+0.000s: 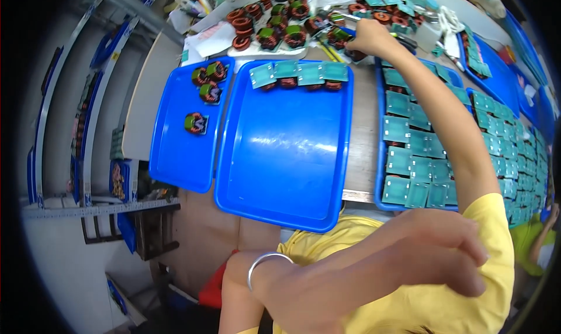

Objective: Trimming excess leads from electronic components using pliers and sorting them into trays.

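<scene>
My right hand (374, 39) reaches to the back of the bench among green-and-copper wound coils. Its fingers are closed beside a coil (339, 37); what they grip, if anything, is hidden. Close to the camera, my left hand (409, 252) is raised across my yellow shirt, a silver bangle on its wrist. Its fingers are loosely bent and apart, a little blurred, with nothing visible in them. In front of me lies a blue tray (274, 158) with a row of coils under teal square boards (286, 70) along its far edge.
A smaller blue tray (181, 153) on the left holds several coils (196, 123). On the right, a blue tray (380, 176) is packed with rows of teal-topped parts (397, 158). Copper rings (241, 24), papers and tools crowd the back. Metal shelving (87, 123) stands left.
</scene>
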Demonstrator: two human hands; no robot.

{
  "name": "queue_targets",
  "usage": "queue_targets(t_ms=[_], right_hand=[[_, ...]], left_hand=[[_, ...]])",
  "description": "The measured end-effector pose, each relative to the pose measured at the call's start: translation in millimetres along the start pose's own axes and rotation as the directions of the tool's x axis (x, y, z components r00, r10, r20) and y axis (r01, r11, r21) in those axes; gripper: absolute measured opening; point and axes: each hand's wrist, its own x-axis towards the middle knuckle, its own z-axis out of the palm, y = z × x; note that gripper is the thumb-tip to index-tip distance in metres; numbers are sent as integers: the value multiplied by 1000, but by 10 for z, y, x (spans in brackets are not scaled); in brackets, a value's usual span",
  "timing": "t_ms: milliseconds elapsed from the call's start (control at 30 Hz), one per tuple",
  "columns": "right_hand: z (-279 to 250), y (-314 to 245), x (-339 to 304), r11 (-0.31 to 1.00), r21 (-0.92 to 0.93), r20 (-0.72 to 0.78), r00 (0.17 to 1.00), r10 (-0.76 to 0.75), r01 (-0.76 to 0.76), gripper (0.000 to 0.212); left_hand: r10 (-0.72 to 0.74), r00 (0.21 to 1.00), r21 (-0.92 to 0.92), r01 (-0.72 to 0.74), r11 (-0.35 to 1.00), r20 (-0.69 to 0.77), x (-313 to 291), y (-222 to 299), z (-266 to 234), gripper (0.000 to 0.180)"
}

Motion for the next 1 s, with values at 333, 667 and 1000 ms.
queue_targets(t_ms=[333, 667, 1000], right_hand=[[72, -301, -493, 891, 258, 17, 921, -390, 373, 70], [-476, -366, -1195, 797, 441, -144, 909, -391, 413, 63], [-1074, -517, -2126, 678, 694, 31, 930, -366, 244, 63]], left_hand=[[-418, 896, 71, 412, 908, 150, -108, -134, -459, 20], [-250, 813, 263, 435, 861, -526, -355, -733, -950, 39], [-332, 862, 41, 375, 926, -384, -435, -590, -559, 58]])
